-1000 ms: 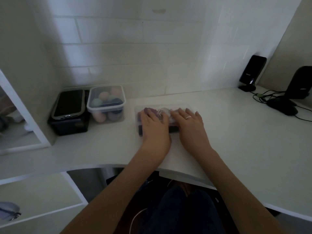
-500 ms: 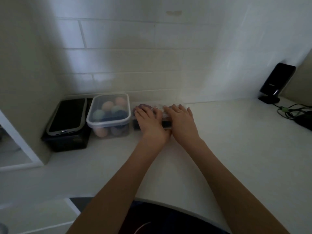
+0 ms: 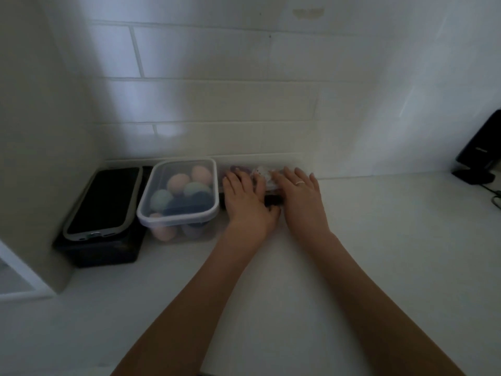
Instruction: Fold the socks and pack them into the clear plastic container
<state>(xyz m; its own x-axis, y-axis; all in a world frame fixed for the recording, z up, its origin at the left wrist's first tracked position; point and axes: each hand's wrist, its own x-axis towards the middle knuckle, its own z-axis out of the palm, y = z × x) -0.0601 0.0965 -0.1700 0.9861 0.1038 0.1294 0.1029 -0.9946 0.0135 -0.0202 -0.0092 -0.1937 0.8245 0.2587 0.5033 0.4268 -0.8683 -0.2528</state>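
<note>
Low clear plastic container (image 3: 267,173) of folded purple, white and dark socks (image 3: 261,172), on white countertop (image 3: 379,240) against tiled wall, just right of lidded clear tub of pastel balls (image 3: 179,196); left hand (image 3: 248,202) and right hand (image 3: 301,196) flat on top, fingers straight, pressing.

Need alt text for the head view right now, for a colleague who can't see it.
Both hands, left hand and right hand, lie flat on a clear container of socks against the tiled wall. To its left stand a lidded container of coloured balls and a phone on a black box.
</note>
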